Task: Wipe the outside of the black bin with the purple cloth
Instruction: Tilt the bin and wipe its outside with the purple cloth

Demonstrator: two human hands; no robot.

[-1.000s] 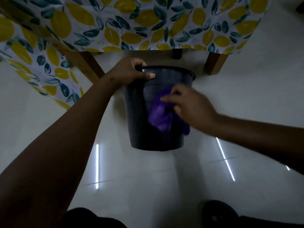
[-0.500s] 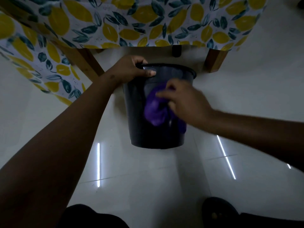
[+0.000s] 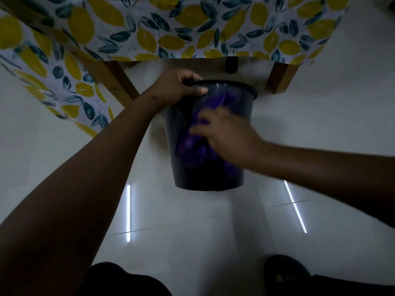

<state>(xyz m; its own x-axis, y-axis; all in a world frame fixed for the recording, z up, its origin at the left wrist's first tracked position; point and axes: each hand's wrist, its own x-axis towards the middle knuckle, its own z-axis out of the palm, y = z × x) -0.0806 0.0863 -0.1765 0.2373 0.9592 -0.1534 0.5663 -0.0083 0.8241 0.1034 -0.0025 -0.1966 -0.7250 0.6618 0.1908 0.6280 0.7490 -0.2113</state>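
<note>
The black bin [image 3: 192,174] stands upright on the pale tiled floor in the middle of the view. My left hand [image 3: 179,88] grips its near-left rim, thumb over the outside wall. My right hand [image 3: 226,133] presses the purple cloth [image 3: 194,150] flat against the bin's near wall, about mid-height. Both the cloth and this hand are blurred with motion. Part of the cloth is hidden under my palm, and a purple smear shows higher up near the rim.
A table with a lemon-print cloth [image 3: 171,28] overhangs just behind the bin, with wooden legs at left [image 3: 115,82] and right [image 3: 280,77]. My knee [image 3: 126,280] and foot [image 3: 284,272] sit at the bottom edge. Glossy floor tiles surround the bin.
My right hand has swept the purple cloth leftward and slightly upward across the bin's near wall. My left hand has kept its grip on the rim and the bin has stayed put.
</note>
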